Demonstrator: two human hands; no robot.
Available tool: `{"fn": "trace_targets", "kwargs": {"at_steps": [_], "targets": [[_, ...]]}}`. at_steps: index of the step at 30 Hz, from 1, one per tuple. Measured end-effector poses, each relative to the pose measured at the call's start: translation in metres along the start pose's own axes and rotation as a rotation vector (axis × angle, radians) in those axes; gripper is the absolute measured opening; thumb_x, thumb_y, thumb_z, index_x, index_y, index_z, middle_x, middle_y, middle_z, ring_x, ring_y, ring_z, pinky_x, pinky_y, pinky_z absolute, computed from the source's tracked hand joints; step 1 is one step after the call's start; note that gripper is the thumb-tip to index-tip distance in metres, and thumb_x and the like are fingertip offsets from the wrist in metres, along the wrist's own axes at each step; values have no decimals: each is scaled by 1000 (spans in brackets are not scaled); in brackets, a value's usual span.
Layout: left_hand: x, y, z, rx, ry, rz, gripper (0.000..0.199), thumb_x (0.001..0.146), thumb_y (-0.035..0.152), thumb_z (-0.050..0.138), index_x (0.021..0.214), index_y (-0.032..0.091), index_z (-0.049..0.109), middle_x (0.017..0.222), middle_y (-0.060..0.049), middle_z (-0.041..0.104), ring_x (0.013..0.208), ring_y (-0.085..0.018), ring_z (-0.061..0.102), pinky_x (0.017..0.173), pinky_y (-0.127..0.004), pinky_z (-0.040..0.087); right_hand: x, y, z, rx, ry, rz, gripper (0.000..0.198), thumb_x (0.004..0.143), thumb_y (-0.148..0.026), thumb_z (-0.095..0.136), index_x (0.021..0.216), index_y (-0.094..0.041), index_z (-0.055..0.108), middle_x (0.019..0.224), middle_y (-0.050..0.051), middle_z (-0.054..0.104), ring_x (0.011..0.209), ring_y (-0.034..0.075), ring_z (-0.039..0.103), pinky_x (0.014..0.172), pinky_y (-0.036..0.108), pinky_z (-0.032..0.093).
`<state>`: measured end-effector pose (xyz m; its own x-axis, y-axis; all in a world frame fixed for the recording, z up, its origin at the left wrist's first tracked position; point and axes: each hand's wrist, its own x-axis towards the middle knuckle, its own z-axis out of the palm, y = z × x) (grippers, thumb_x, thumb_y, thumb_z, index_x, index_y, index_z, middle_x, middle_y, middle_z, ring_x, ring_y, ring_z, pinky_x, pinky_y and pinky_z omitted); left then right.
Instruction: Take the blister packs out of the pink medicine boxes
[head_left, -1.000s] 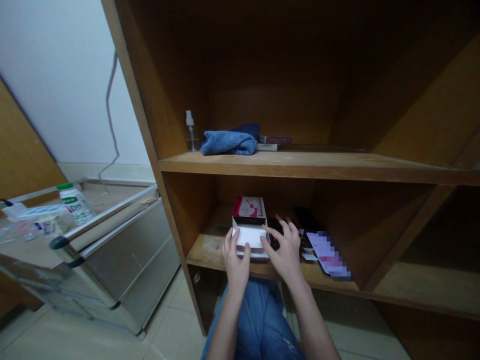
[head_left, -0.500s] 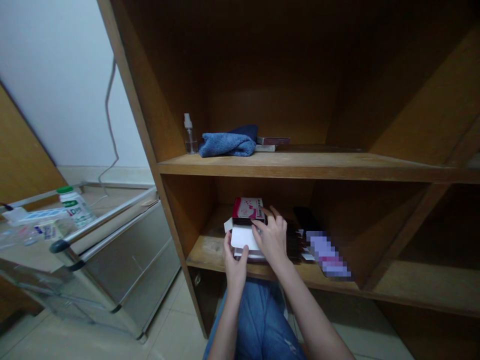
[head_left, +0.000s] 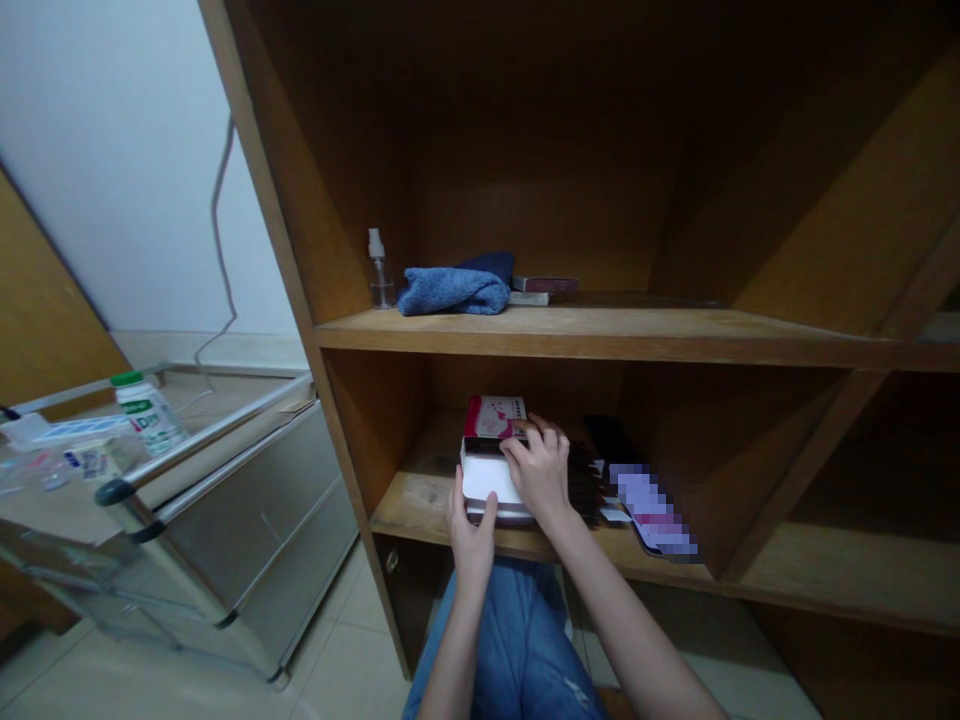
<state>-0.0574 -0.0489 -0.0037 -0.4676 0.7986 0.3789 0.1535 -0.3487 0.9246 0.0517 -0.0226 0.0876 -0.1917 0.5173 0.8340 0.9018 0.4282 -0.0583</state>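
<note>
- Currently, the pink-and-white box (head_left: 495, 414) lies on the lower shelf (head_left: 420, 498), its printed face up; take it as the centre of the clock.
- At 6 o'clock, a white piece (head_left: 489, 480) meets the box's dark near end; whether it is a flap or a separate part, I cannot tell.
- At about half past 6, the left hand (head_left: 472, 527) is partly open, thumb on the near edge of the white piece and fingers along its left side, so that it has hold of that corner.
- At 4 o'clock, the right hand (head_left: 541, 468) is half curled, its fingers bent over the right side of the box; whether it grips or merely rests there, I cannot tell.
- Also at 4 o'clock, just past the right hand, lie dark items (head_left: 583, 490) too dim to make out, and beyond them a phone (head_left: 654, 512) with a pixelated screen.
- At 3 o'clock, a black object (head_left: 606, 438) lies further back.
- Up on the higher shelf (head_left: 600, 325), a blue towel (head_left: 454, 291) sits at 11 o'clock, with a clear spray bottle (head_left: 381, 285) upright beside it, between 10 and 11.
- At 1 o'clock, two flat boxes (head_left: 551, 286) lie next to the towel.
- At 9 o'clock, well apart, a green-capped bottle (head_left: 154, 418) leans on a cart (head_left: 259, 530).
</note>
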Motion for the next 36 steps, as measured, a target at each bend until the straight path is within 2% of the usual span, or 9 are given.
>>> {"fn": "trace_targets", "kwargs": {"at_steps": [10,13,17,21,25,32,36], "targets": [[-1,5,-1,12,10,2,51,75,36,61,122,19,50,118,-12,56,114,-25,51,96,-40,40,-21,-4,-17,138,4,-49,14,86,-22,51,81,-25,64,101,0,65,110,20,47,103,41,18],[-1,6,-1,17,12,-1,49,76,38,60,120,19,51,118,-12,56,112,-25,52,95,-40,41,-21,-3,-23,143,-113,-98,16,84,-24,52,97,-25,62,110,3,62,113,21,46,104,42,16],[-1,7,-1,27,24,12,47,75,40,60,117,19,53,117,-12,55,110,-24,53,94,-39,42,-13,-1,-24,54,-245,-160,41,79,-20,52,120,-20,53,119,9,56,113,26,43,103,46,17],[-1,7,-1,38,24,21,46,76,41,59,117,20,53,118,-11,54,112,-23,52,94,-36,42,-6,0,-16,-21,-242,-165,40,77,-18,52,117,-20,56,111,10,58,108,27,44,102,47,18],[0,5,-2,52,12,37,47,77,39,58,120,20,51,122,-12,51,115,-23,49,96,-37,41,-8,1,-12,-5,-201,-178,35,78,-17,50,112,-21,58,112,9,59,111,26,44,103,46,16],[1,1,-2,81,16,48,45,78,32,56,120,19,48,120,-13,51,117,-26,47,97,-42,39,-17,-4,-34,162,-173,-215,29,82,-26,49,108,-18,57,122,8,58,119,25,43,108,47,9],[2,4,-3,97,7,66,42,76,25,54,118,19,48,116,-12,53,116,-25,47,98,-43,37,-18,-7,-43,187,-201,-239,28,81,-26,48,106,-16,56,125,10,57,117,24,46,109,47,11]]}}
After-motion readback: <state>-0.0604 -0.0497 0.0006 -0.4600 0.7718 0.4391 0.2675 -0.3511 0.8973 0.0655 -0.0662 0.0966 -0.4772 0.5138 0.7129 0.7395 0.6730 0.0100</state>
